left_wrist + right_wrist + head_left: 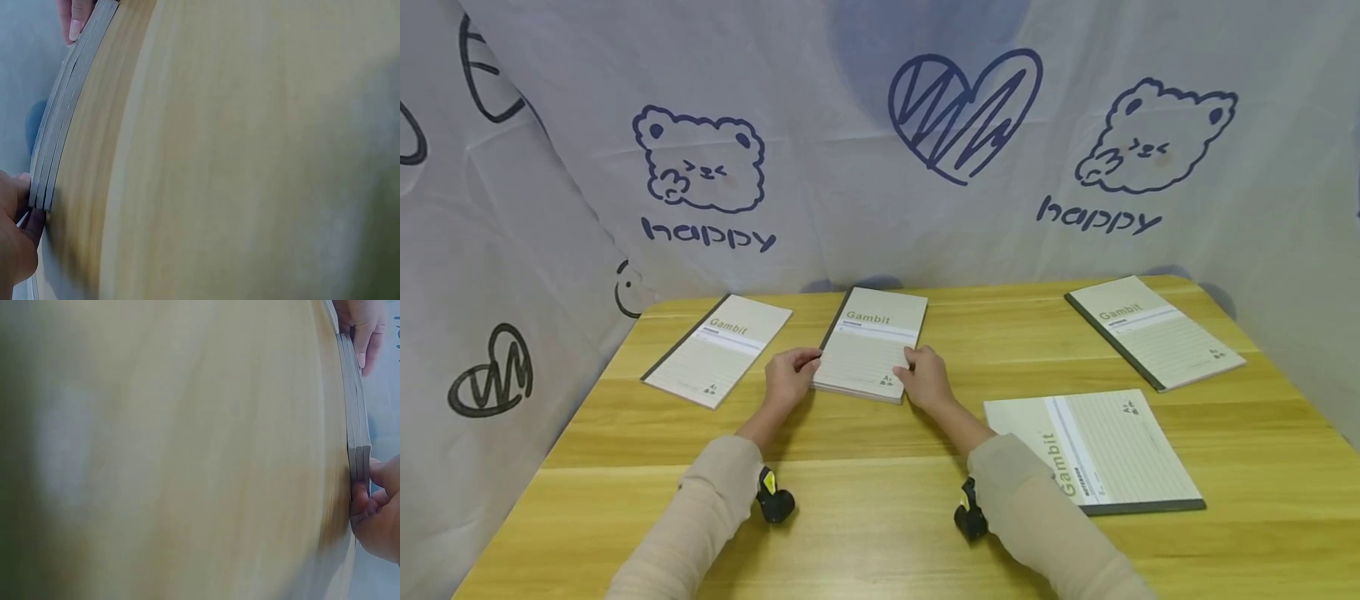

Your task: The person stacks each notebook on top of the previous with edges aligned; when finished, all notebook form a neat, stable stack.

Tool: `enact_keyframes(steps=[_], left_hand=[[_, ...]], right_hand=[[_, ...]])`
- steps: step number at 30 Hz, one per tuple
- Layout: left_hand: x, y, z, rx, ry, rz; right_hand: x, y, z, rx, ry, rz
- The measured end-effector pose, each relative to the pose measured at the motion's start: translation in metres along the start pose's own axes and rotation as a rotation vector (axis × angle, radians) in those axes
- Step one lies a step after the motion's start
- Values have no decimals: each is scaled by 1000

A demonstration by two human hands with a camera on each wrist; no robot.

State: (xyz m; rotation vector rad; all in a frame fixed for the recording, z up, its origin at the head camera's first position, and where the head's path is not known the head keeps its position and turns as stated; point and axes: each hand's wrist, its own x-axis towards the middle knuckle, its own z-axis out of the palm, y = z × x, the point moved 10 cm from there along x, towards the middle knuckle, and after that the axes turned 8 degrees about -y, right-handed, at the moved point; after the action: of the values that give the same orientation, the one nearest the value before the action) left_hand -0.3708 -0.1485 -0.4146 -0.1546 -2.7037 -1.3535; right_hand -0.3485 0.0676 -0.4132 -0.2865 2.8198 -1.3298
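A stack of three Gambit notebooks (868, 354) lies at the back middle of the table, dark spine on the left. My left hand (787, 381) grips its left near corner, thumb over the top cover. On the opposite edge my right hand (928, 381) holds the stack, thumb also on the cover. Seen edge-on in the left wrist view, the layered notebooks (61, 119) sit between both hands. The right wrist view shows the right hand's fingers (360, 501) against the stack's side and lower edge.
On the wooden table (865, 500), a single notebook (718, 350) lies left of the stack. Another notebook (1153, 333) lies at the back right. A sideways notebook (1138, 450) at the front right is partly covered by the right sleeve (1037, 508). A printed cloth (842, 208) hangs behind.
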Motion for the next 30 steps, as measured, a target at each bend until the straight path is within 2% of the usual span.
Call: enact_keyframes(steps=[4,7,13,18,23,30], left_hand=[[0,1,0,-10,-66,15],[-2,8,-7,19,-99,48],[-12,23,-44,137,-92,143],[-20,26,-75,230,-53,243],[-31,18,-99,346,-22,295],[-48,-6,-118,521,-89,244]], right_hand=[[-2,-8,-5,-54,11,-67],[-5,-18,-15,-108,51,-139],[-12,-45,-30,-223,110,-263],[-19,-71,-30,-282,114,-410],[-26,-96,-19,-358,102,-545],[-33,-115,10,-429,-16,-584]])
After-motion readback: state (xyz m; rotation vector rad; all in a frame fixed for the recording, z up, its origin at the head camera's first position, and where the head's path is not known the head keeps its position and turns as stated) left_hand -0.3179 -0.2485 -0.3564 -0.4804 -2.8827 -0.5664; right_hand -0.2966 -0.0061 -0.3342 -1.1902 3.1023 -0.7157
